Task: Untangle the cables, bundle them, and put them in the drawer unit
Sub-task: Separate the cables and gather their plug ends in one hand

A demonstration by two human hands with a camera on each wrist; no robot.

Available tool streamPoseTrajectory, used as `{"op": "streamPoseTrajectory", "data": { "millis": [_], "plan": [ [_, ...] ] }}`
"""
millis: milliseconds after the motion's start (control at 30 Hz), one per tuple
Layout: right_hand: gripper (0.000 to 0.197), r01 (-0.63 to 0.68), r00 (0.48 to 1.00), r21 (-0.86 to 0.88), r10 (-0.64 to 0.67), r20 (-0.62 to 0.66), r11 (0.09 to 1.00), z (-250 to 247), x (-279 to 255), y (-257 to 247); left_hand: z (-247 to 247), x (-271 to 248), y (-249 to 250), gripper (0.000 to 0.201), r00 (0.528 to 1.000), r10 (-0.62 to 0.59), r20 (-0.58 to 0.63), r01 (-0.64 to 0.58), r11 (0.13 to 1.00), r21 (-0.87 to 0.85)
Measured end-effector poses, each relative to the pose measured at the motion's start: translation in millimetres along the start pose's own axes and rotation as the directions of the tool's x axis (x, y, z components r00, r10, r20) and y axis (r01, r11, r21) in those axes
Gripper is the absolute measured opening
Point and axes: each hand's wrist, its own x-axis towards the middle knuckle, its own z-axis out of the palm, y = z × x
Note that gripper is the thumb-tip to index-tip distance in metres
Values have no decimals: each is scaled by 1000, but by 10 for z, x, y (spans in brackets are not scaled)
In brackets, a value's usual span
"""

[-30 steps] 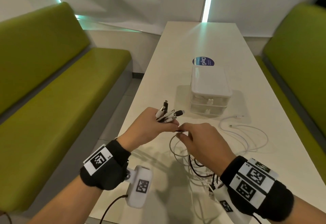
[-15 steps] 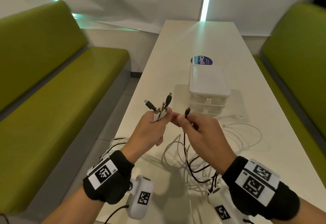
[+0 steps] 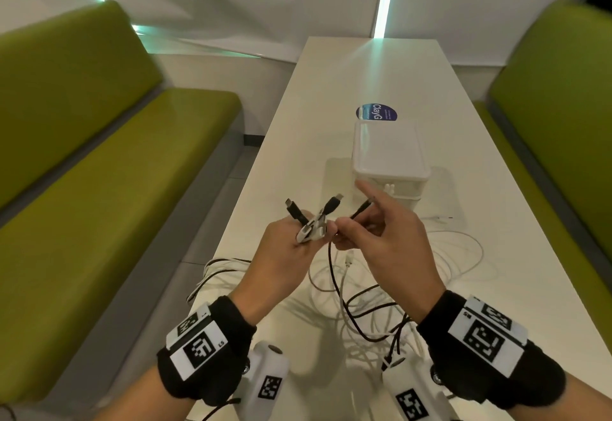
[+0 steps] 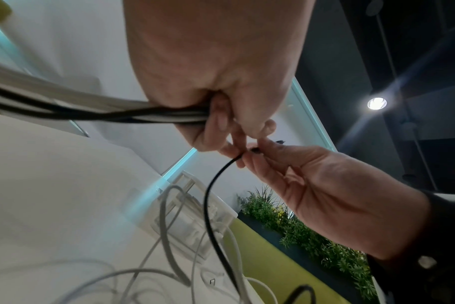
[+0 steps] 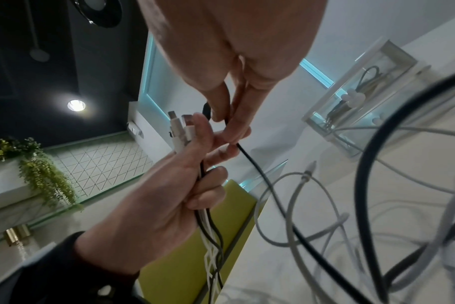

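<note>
Head cam sits high, faces fwd and down the long white table (image 3: 381,66); both hands close at 6 o'clock, clear two-drawer plastic box (image 3: 387,152) near 12. Left wrist cam looks up from under the left hand (image 4: 213,67), v. close; right hand (image 4: 333,191) at 4 o'clock. Right wrist cam mirrors it. All three share the box and loose cables.

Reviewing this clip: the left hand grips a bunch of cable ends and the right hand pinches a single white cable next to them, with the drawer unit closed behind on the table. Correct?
Not quite. The cable that the right hand pinches is black, not white; the right wrist view shows this clearly. The rest holds: the left hand grips the bunch of cable ends, and the drawer unit stands closed on the table.
</note>
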Motion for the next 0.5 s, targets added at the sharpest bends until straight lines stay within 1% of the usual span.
{"op": "streamPoseTrajectory", "data": {
  "millis": [33, 67, 133, 167, 233, 300, 367, 433, 500],
  "plan": [
    [46, -11, 1000, 6, 11, -2, 1000, 11, -11, -7, -2, 6, -18, 23, 1000, 20, -13, -20, 1000, -21],
    [40, -16, 1000, 16, 16, 9, 1000, 21, -27, -16, -8, 14, -50, 24, 999, 44, -11, -44, 999, -14],
    [26, -24, 999, 43, 22, 35, 999, 30, -52, -27, -8, 35, -138, 37, 995, 93, 30, -95, 994, 56],
    [19, -31, 998, 45, 29, 50, 999, 27, -61, -37, -7, 43, -162, 43, 994, 92, 63, -98, 990, 101],
    [11, -21, 997, -36, 24, 79, 999, -6, -64, -16, -5, 35, -189, 48, 990, 53, 131, -79, 977, 200],
    [14, 8, 996, -169, 6, 85, 986, -78, -46, -9, 0, 18, -219, 50, 985, 25, 168, -62, 974, 220],
    [28, 21, 996, -188, -5, 84, 982, -167, -15, -39, 0, 0, -229, 51, 983, -8, 184, -32, 977, 212],
    [37, 63, 989, -174, -37, 145, 983, -197, 2, -101, 8, -16, -238, 43, 979, -2, 202, -51, 966, 255],
    [42, 139, 966, -229, -81, 247, 963, -138, -14, -169, 27, -24, -249, 26, 978, 22, 208, -92, 939, 332]
  ]
}}
